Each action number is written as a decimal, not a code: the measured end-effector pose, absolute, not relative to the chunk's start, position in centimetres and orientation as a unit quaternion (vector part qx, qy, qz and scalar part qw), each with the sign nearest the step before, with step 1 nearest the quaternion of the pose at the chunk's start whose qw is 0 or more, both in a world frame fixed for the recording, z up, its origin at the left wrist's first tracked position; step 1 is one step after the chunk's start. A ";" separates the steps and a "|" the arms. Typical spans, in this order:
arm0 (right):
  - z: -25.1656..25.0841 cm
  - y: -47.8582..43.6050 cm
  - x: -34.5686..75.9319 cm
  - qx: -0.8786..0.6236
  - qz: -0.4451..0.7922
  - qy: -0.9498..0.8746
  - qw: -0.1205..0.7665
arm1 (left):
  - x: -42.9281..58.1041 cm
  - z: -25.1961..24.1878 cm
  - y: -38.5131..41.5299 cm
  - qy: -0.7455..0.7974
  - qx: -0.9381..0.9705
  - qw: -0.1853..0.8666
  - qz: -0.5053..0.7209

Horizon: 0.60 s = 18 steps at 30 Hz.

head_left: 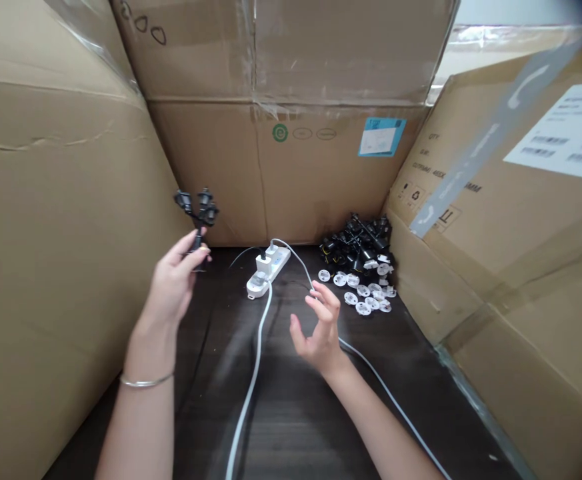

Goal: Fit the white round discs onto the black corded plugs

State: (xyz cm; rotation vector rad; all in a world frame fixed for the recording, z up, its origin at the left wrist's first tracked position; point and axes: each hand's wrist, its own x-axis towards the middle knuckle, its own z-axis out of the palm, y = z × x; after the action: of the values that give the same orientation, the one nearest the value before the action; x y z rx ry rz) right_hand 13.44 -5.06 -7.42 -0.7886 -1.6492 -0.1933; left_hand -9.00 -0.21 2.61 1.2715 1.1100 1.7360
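Note:
Pinched in the fingers of my left hand is a small black model street lamp with several lantern heads, held upright above the dark table on the left. My right hand hovers over the table with its fingers curved and apart, nothing between them. Its fingertips are near a white cable. Behind it to the right lies a heap of black lamp parts with bits of yellow wire. In front of that heap are several round white discs, loosely scattered.
A white power strip with plugs in it sits at the middle back. From it a thick white cable and a thinner cable run forward. Cardboard boxes stand at the left, the back and the right.

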 end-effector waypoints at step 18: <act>-6.6 -4.1 14.7 -0.396 -0.112 -0.691 0.593 | -12.5 -6.1 9.9 0.802 0.592 -0.022 0.077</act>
State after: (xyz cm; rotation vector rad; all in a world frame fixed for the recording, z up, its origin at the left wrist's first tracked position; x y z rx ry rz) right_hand 14.69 -4.10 -6.57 -0.9214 -1.6074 -0.2609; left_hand -12.54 9.86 -6.13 1.8866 2.5553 0.2463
